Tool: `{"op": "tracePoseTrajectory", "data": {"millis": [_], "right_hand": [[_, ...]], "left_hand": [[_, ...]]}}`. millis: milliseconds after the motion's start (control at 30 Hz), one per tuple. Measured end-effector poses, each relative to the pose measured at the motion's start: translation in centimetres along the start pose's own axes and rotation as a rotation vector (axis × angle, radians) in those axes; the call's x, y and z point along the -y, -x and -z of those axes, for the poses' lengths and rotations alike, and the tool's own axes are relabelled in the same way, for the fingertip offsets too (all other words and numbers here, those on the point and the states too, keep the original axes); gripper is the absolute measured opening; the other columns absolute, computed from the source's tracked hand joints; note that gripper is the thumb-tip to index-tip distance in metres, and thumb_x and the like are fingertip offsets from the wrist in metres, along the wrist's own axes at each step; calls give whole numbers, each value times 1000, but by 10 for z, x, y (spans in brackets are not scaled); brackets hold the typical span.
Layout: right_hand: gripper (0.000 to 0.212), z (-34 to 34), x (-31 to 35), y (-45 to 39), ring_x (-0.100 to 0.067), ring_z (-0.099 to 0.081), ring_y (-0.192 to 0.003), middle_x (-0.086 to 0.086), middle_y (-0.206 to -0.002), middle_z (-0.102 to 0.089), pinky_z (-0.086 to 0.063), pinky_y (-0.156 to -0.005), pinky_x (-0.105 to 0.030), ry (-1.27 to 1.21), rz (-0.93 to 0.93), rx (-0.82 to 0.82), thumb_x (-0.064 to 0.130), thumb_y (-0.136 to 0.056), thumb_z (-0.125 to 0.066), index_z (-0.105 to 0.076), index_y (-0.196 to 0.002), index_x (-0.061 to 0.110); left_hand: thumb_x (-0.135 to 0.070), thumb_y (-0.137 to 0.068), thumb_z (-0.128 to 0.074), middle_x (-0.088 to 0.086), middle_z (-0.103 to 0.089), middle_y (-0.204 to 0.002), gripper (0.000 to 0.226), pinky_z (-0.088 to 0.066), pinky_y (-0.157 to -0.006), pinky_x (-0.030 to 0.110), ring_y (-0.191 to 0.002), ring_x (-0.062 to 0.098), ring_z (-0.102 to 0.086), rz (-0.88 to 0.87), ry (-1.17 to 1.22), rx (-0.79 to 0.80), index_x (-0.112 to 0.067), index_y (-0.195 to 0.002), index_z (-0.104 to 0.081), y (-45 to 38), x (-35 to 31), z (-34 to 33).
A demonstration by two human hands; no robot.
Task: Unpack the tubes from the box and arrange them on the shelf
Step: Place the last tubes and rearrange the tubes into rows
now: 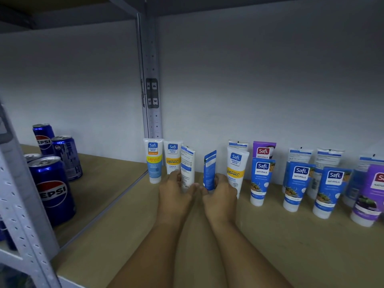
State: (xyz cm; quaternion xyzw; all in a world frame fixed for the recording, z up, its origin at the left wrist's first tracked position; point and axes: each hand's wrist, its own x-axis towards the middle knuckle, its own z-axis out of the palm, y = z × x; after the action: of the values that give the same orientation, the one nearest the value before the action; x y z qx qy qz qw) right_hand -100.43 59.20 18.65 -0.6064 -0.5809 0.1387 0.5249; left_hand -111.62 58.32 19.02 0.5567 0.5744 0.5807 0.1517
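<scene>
Both arms reach onto the wooden shelf (249, 246). My left hand (176, 190) grips a white tube (187, 166) standing upright, its back label facing me. My right hand (220, 194) holds a blue tube (209, 169), turned edge-on and upright. Two white Safi Vitamin C tubes (154, 161) stand to the left at the back wall. Another white Safi tube (235, 169) stands just right of my right hand. Farther right stand several blue Safi Naturals tubes (260, 179) and a purple one (372, 196). No box is in view.
Several blue Pepsi cans (53, 188) stand on the neighbouring shelf at the left, past a grey metal upright (151, 80). A perforated grey post (22, 204) crosses the near left. The white wall lies close behind the tubes.
</scene>
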Motion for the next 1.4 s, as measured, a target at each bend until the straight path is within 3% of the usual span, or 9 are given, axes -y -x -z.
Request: {"op": "tracePoseTrajectory", "data": {"millis": [200,333,433,567,700,833,933,1100,1400], "right_hand": [[35,4,0,0,-21,-62,-104,-5,-116,-66,-43,-78,-22,22,-5,40,24,-88,-70,-58,-118,13],[27,7,2,1,-24,-62,-97,-7,-107,-66,-39,-71,-22,57,3,59,16,-88,-65,-59,-113,12],[25,7,3,1,-22,-62,-85,-4,-96,-68,-40,-66,-25,62,20,-38,25,-82,-72,-60,-100,14],[29,4,-1,0,-18,-66,-88,-2,-100,-71,-56,-75,-31,14,35,-64,28,-81,-77,-63,-103,15],[26,4,-3,-1,-19,-66,-91,-4,-104,-71,-50,-72,-26,23,29,-14,22,-86,-69,-62,-110,14],[31,5,-2,1,-19,-65,-98,-6,-108,-70,-43,-72,-22,18,32,14,25,-87,-70,-62,-114,11],[42,4,-3,1,-18,-67,-100,-4,-110,-71,-53,-78,-27,21,46,-31,33,-81,-77,-63,-116,13],[41,3,-6,-1,-19,-67,-101,-3,-113,-71,-57,-86,-38,-11,42,-25,27,-79,-80,-62,-114,15],[36,0,-14,-5,-21,-64,-108,-6,-118,-68,-50,-87,-29,-2,56,38,13,-87,-69,-60,-122,12]], "left_hand": [[-20,-80,-75,-4,-71,-103,35,-58,-80,31,-90,11,-67,-34,-86,-16,-18,-112,-64,-2,2,0],[-14,-81,-67,-7,-72,-100,29,-54,-78,19,-90,7,-67,-31,-51,17,-18,-110,-66,-1,-1,1],[-14,-83,-72,-10,-68,-99,32,-45,-70,3,-89,-1,-64,-22,6,20,-23,-111,-63,0,-4,3],[-20,-82,-79,-4,-68,-101,34,-47,-68,4,-87,-2,-62,-31,8,10,-17,-112,-64,-2,0,3],[-10,-87,-72,-7,-68,-105,32,-45,-71,0,-89,-7,-62,-5,41,32,-18,-116,-63,-3,2,5],[-4,-90,-63,-6,-69,-116,38,-45,-83,8,-107,6,-64,5,50,61,-14,-127,-62,-4,3,6],[-9,-88,-69,-7,-68,-112,38,-46,-80,10,-100,5,-64,38,101,47,-17,-124,-63,-3,1,6],[-8,-83,-77,-6,-68,-98,34,-48,-66,1,-82,-8,-61,77,143,14,-14,-114,-63,-5,3,5],[-2,-93,-63,-9,-65,-110,40,-42,-69,-4,-95,-5,-60,81,117,113,-12,-131,-59,-7,5,8]]}}
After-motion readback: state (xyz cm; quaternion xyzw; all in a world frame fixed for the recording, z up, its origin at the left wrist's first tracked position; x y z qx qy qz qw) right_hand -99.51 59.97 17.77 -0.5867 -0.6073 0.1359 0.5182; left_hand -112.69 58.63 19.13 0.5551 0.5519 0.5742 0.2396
